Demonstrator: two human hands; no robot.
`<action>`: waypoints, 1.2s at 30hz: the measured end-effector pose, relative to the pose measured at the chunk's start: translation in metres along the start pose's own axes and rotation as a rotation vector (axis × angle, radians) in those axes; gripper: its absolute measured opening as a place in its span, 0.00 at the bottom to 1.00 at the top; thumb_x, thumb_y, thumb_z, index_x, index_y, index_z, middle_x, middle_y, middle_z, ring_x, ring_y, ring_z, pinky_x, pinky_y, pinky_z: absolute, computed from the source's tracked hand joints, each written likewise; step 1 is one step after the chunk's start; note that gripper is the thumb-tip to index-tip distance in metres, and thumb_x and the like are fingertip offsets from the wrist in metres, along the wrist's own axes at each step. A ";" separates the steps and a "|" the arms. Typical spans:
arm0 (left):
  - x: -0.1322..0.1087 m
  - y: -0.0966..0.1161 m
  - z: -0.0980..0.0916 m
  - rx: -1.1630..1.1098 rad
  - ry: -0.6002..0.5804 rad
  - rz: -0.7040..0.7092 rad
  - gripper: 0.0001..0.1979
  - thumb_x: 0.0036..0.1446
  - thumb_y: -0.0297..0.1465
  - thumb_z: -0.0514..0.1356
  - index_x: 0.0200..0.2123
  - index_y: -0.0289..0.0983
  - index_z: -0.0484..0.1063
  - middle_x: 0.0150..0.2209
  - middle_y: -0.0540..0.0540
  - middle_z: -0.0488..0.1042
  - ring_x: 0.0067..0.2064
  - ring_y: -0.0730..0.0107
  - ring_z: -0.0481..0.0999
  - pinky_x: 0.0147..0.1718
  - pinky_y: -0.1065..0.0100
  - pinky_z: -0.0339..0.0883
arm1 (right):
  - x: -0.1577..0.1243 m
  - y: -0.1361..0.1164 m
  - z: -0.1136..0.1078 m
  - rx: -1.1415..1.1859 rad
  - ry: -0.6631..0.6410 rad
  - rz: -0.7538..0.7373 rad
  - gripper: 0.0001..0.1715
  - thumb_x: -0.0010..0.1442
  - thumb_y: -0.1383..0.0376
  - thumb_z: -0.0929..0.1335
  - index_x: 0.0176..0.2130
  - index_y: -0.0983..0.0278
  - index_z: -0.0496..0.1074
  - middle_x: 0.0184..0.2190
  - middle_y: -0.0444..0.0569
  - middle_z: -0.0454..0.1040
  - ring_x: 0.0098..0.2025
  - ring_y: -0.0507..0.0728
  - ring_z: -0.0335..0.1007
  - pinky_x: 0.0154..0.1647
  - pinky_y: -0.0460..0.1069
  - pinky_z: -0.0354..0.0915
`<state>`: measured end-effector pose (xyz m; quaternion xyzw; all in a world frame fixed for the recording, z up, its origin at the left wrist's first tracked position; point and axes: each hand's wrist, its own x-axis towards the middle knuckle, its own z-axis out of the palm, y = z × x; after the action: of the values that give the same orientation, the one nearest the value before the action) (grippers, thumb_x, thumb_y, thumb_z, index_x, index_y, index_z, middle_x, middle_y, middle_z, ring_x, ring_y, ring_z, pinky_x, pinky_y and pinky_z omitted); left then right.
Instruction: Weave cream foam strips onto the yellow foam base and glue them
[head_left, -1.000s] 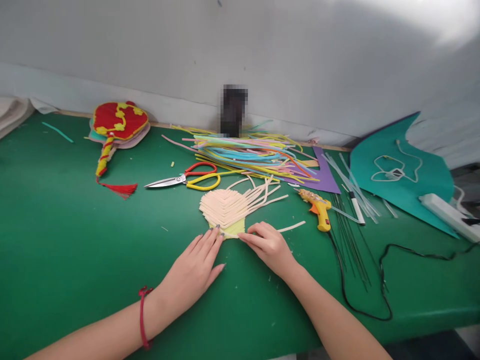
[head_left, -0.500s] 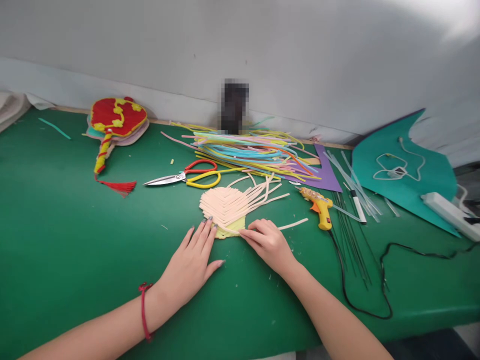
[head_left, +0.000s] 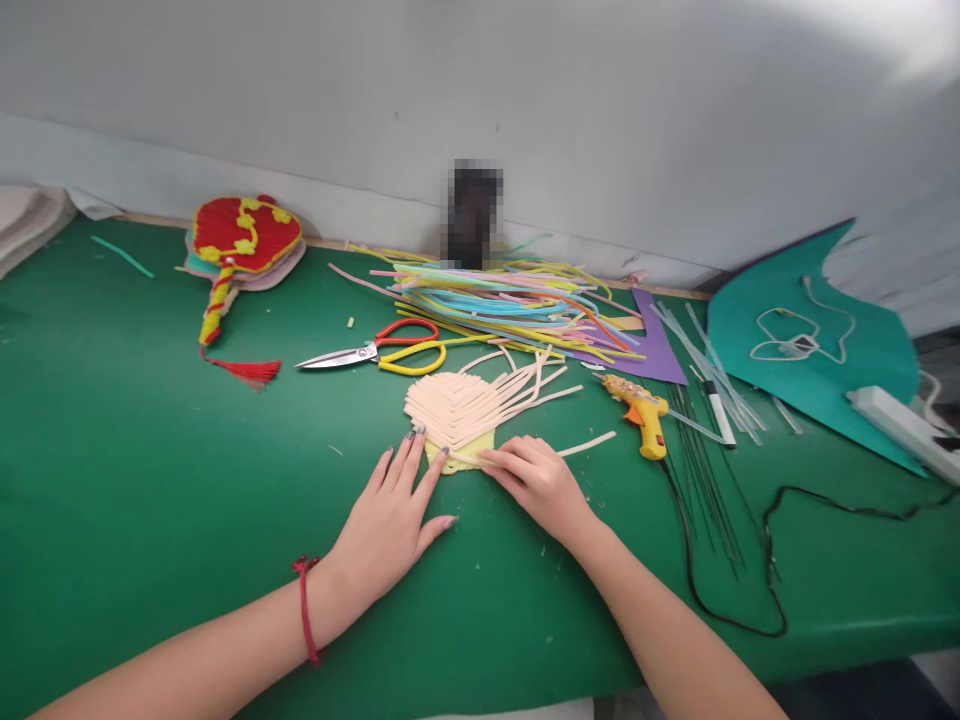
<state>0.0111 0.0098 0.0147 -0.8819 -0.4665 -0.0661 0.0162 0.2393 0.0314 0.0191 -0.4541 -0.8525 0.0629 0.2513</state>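
A rounded panel of peach pipe cleaners (head_left: 450, 402), laid in V-shaped rows on a yellow backing (head_left: 474, 450), lies flat on the green table. Loose peach ends fan out from its upper right. My left hand (head_left: 394, 505) rests open with spread fingers, its fingertips pressing the panel's lower left edge. The fingers of my right hand (head_left: 536, 488) pinch a single peach pipe cleaner (head_left: 589, 445) at the lower right of the backing. One end of that strand sticks out to the right behind the hand; its other end runs toward my left index finger.
Scissors (head_left: 375, 350) and a heap of coloured pipe cleaners (head_left: 487, 305) lie beyond the panel. A yellow glue gun (head_left: 639, 412) with a black cord is at the right, near glue sticks (head_left: 712, 370) and a marker (head_left: 718, 412). A red fan (head_left: 247, 235) lies at the back left.
My left index finger has spread away from the others and moved right along the strand. My right hand keeps its pinch in about the same place. The view has shifted slightly.
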 end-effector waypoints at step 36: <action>-0.002 0.002 0.003 -0.013 0.008 -0.004 0.33 0.60 0.47 0.53 0.63 0.35 0.58 0.64 0.30 0.56 0.65 0.45 0.57 0.59 0.46 0.54 | 0.024 -0.029 0.020 0.021 -0.009 0.167 0.11 0.66 0.64 0.63 0.31 0.62 0.69 0.31 0.44 0.73 0.27 0.48 0.70 0.27 0.42 0.60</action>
<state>0.0120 0.0073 0.0115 -0.8808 -0.4678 -0.0727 0.0120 0.1975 0.0362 0.0204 -0.5208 -0.8120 0.0948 0.2459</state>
